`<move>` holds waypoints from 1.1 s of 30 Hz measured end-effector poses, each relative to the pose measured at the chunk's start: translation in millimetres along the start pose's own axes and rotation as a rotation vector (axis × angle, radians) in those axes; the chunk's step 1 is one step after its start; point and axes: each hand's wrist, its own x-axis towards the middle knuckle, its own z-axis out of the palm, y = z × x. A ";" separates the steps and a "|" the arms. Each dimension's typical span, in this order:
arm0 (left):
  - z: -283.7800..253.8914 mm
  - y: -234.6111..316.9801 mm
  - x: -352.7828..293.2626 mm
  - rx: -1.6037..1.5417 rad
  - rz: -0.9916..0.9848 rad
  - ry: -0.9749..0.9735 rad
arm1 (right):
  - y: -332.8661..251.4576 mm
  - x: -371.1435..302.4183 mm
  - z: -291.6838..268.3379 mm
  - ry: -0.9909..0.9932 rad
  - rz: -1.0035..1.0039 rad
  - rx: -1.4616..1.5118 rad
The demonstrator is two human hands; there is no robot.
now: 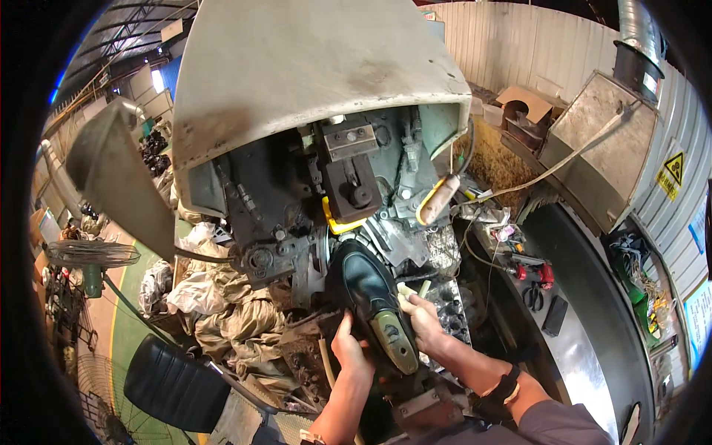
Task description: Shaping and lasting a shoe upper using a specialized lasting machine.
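A black leather shoe upper (pixel 365 280) sits on an olive-green shoe last (pixel 394 341) in front of me, its toe up against the machine's metal head (pixel 354 185). My left hand (pixel 351 351) holds the shoe from the left, thumb along its side and fingers mostly hidden beneath. On the other side my right hand (pixel 424 320) grips the shoe near its opening. Pale yellowish coverings show on the right fingertips. Just above the toe is a yellow-edged machine part (pixel 341 219).
A large grey hood (pixel 319 74) overhangs the machine. To the right, a metal ledge (pixel 575 363) bears black scissors (pixel 532 298) and a dark block (pixel 555 316). A yellow-edged handle (pixel 439 200) hangs by a cable. Crumpled cloth (pixel 237 319) and a black chair (pixel 176 382) stand left.
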 end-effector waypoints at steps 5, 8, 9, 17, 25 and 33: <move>9.6 1.5 17.8 -0.068 -0.039 0.050 | -4.5 20.5 -0.3 0.001 -0.013 -0.002; 8.3 -0.2 25.7 -0.074 -0.028 0.068 | -6.0 24.9 -0.4 0.041 0.034 -0.001; 7.8 -0.3 27.6 -0.077 -0.029 0.074 | -5.8 26.8 0.0 0.051 0.046 0.014; 3.7 -11.3 32.9 -0.176 -0.084 0.060 | -5.6 34.0 -4.1 0.038 0.141 0.018; -3.1 -18.4 44.5 -0.156 -0.023 0.077 | 6.6 40.5 -8.5 -0.002 0.093 0.034; 6.5 -15.8 39.9 -0.133 -0.078 0.067 | -1.6 34.0 -4.5 0.052 0.103 0.000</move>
